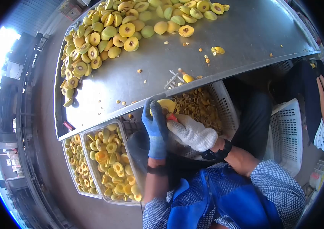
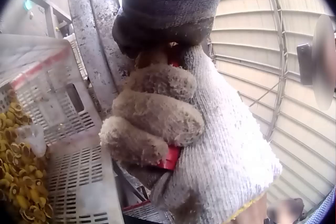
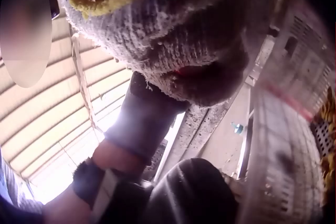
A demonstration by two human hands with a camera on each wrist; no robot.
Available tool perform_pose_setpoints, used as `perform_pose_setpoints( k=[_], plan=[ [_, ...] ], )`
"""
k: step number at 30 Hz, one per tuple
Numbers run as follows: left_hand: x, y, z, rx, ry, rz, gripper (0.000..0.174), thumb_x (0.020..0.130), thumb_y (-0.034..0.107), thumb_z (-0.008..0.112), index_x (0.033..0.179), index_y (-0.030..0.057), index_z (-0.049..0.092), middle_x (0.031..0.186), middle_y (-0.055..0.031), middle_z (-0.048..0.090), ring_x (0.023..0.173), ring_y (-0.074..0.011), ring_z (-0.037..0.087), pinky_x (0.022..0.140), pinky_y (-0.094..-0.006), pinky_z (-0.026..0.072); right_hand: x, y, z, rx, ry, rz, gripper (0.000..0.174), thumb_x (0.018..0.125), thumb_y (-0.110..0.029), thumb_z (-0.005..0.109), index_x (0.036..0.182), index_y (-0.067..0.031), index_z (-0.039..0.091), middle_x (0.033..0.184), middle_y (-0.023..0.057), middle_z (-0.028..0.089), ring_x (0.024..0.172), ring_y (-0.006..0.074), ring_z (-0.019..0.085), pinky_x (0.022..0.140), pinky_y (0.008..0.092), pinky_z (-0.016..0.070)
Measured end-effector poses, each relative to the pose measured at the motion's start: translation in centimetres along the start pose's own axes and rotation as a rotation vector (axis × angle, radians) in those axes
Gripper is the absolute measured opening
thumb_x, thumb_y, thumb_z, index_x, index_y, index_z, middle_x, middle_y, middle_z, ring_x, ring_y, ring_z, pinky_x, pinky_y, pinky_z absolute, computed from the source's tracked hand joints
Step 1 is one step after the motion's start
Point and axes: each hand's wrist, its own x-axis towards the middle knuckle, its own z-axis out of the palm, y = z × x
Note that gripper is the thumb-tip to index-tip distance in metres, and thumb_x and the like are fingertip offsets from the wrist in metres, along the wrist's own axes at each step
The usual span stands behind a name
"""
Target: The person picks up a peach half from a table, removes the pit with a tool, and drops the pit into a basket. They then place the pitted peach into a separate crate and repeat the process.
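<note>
My left hand (image 1: 156,128), in a blue glove with dark fingers, holds a yellow peach half (image 1: 167,104) just off the table's near edge. My right hand (image 1: 194,133), in a white knitted glove, meets it from the right. Its fingers curl round a red handle (image 2: 169,158), and the handle's tip end (image 1: 172,117) points at the fruit. The tool's working end is hidden between the hands. Below them a perforated crate (image 1: 227,108) holds small brownish-yellow peach scraps (image 1: 204,108).
A metal table (image 1: 246,38) with a raised rim carries a heap of halved peaches (image 1: 108,30) and scattered bits. Two crates of peach halves stand at left, the nearer with a pale rim (image 1: 125,143). Another white crate (image 1: 289,126) stands right, beside another person's arm (image 1: 323,101).
</note>
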Motion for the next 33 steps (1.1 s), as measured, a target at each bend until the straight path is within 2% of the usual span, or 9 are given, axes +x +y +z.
perform_pose_setpoints(
  k=[3, 7, 9, 14, 20, 27, 30, 32, 33],
  plan=[
    [0.2, 0.7, -0.7, 0.03, -0.148, 0.026, 0.051, 0.101, 0.047, 0.047, 0.114, 0.0005, 0.062, 0.105, -0.0096, 0.067, 0.09, -0.0155, 0.062, 0.081, -0.0284, 0.0493, -0.4, 0.4, -0.6, 0.001, -0.058, -0.083, 0.041, 0.098, -0.045, 0.051, 0.102, -0.0064, 0.064, 0.079, 0.0142, 0.066, 0.074, 0.0349, 0.064, 0.068, 0.0427, 0.0502],
    [0.9, 1.3, -3.0, -0.095, -0.457, -0.078, 0.052, 0.098, 0.047, 0.051, 0.112, -0.0012, 0.063, 0.102, -0.0096, 0.068, 0.09, -0.0152, 0.063, 0.081, -0.0282, 0.0495, 0.1, -1.6, -3.0, 0.334, -0.499, 0.412, 0.034, 0.099, -0.04, 0.053, 0.103, -0.0075, 0.061, 0.075, -0.0012, 0.059, 0.057, 0.0111, 0.055, 0.054, 0.0297, 0.0431],
    [1.2, 2.1, -2.9, -0.104, -0.519, -0.12, 0.046, 0.097, 0.041, 0.056, 0.111, -0.002, 0.064, 0.098, -0.0069, 0.068, 0.088, -0.0117, 0.061, 0.076, -0.024, 0.0482, -0.2, -0.9, -2.2, 0.335, -0.403, 0.319, 0.043, 0.098, -0.049, 0.051, 0.097, -0.0072, 0.062, 0.069, 0.0011, 0.058, 0.058, 0.0134, 0.057, 0.053, 0.0301, 0.044],
    [0.2, 1.2, -1.2, 0.037, -0.282, -0.004, 0.021, 0.092, 0.016, 0.061, 0.1, -0.0022, 0.069, 0.09, -0.0071, 0.069, 0.081, -0.0121, 0.062, 0.07, -0.0255, 0.0501, -2.0, -2.4, -1.4, 0.673, -0.261, 0.427, 0.045, 0.096, -0.053, 0.053, 0.093, -0.0096, 0.062, 0.063, -0.0038, 0.052, 0.051, 0.0085, 0.049, 0.046, 0.0247, 0.0356],
    [0.1, 0.5, -1.0, -0.119, -0.359, 0.008, 0.04, 0.095, 0.036, 0.057, 0.097, -0.0026, 0.065, 0.088, -0.0105, 0.067, 0.078, -0.0175, 0.064, 0.068, -0.0291, 0.052, -2.4, -0.9, -1.4, 1.141, -0.48, 0.535, 0.04, 0.098, -0.049, 0.053, 0.096, -0.0098, 0.063, 0.062, -0.0033, 0.047, 0.049, 0.007, 0.041, 0.045, 0.0234, 0.0307],
    [-2.3, 0.1, 1.3, -0.868, -0.501, -0.343, 0.053, 0.097, 0.054, 0.049, 0.099, 0.0019, 0.059, 0.09, -0.0142, 0.064, 0.076, -0.0235, 0.064, 0.069, -0.0327, 0.0539, -3.5, 0.8, -1.6, 1.174, -0.527, 0.451, 0.055, 0.092, -0.059, 0.055, 0.087, -0.0041, 0.058, 0.07, 0.0038, 0.054, 0.049, 0.0106, 0.044, 0.046, 0.0248, 0.0335],
    [-3.0, -0.4, 2.1, -0.293, -0.069, -0.079, 0.064, 0.099, 0.062, 0.035, 0.107, 0.0023, 0.058, 0.094, -0.0122, 0.063, 0.086, -0.0218, 0.063, 0.073, -0.0327, 0.054, -3.7, 1.4, -2.6, 0.989, -0.476, 0.319, 0.059, 0.089, -0.062, 0.056, 0.083, -0.0038, 0.058, 0.067, 0.0023, 0.052, 0.047, 0.0105, 0.043, 0.045, 0.0256, 0.0316],
    [-1.5, 0.2, -0.9, -0.901, 0.012, -0.445, 0.068, 0.099, 0.062, 0.032, 0.117, 0.0007, 0.055, 0.099, -0.0117, 0.063, 0.095, -0.0201, 0.062, 0.081, -0.0321, 0.053, -3.3, 0.7, -4.4, 0.793, -0.463, 0.253, 0.059, 0.089, -0.063, 0.055, 0.081, -0.0039, 0.059, 0.061, 0.0008, 0.049, 0.046, 0.01, 0.041, 0.044, 0.0254, 0.0296],
    [-1.9, 0.4, -2.1, -0.627, -0.003, -0.289, 0.069, 0.1, 0.062, 0.029, 0.118, 0.0004, 0.055, 0.098, -0.011, 0.063, 0.095, -0.0201, 0.062, 0.084, -0.0325, 0.0519, -3.5, 1.3, -4.9, 0.824, -0.462, 0.362, 0.055, 0.091, -0.059, 0.055, 0.082, -0.0049, 0.058, 0.059, -0.0005, 0.047, 0.046, 0.009, 0.04, 0.044, 0.025, 0.0283]
  ],
)
